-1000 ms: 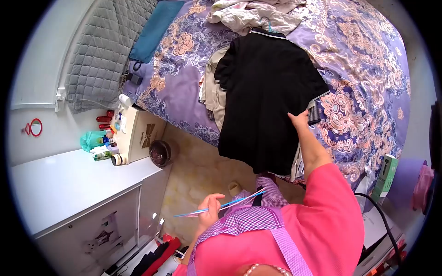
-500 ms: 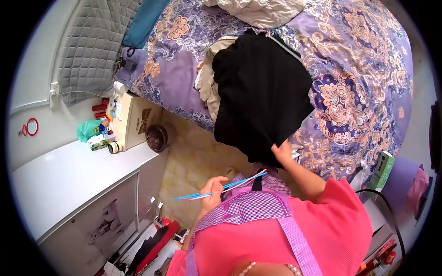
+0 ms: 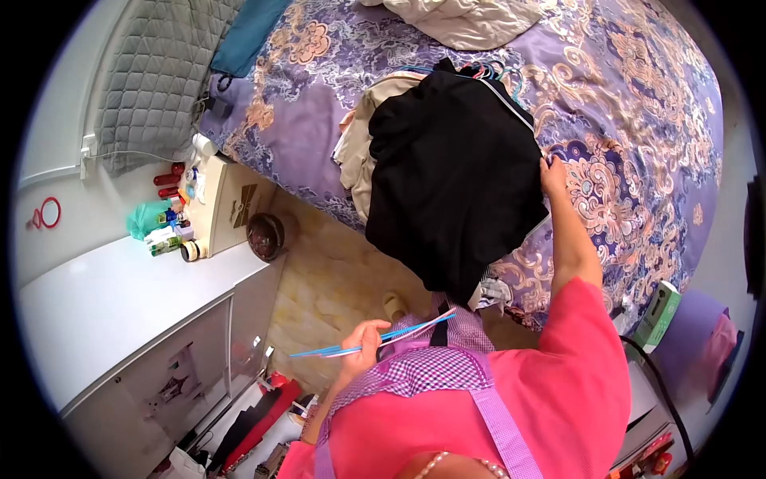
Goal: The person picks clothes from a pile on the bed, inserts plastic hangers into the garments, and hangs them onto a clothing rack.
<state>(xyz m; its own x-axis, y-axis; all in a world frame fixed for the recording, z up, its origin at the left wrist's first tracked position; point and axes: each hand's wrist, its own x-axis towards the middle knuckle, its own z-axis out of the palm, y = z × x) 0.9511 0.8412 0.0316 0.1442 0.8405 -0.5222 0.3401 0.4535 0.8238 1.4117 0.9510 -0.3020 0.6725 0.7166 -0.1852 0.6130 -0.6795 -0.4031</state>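
Note:
A black garment (image 3: 455, 176) with a white-edged collar lies bunched over a pile of clothes at the near edge of the bed (image 3: 303, 152). My right hand (image 3: 553, 174) is at its right edge, fingers closed; whether cloth is between them is too small to tell. My left hand (image 3: 365, 342) is wrapped round several blue and pink hangers (image 3: 419, 326) in front of my apron. Beige clothing (image 3: 359, 172) shows from under the black garment on the left. Hanger hooks (image 3: 499, 72) stick out past its far end.
A light crumpled cloth (image 3: 471, 20) lies farther back on the bed. At the left are a white cabinet (image 3: 120, 311), a box (image 3: 231, 203) with small bottles beside it, and a dark bin (image 3: 266, 236). A green box (image 3: 659, 316) stands at the right.
The black garment's lower part and right side have been folded inward, making it more compact. My right hand moved down to its hem, then up to its right edge. My left hand still holds the hangers.

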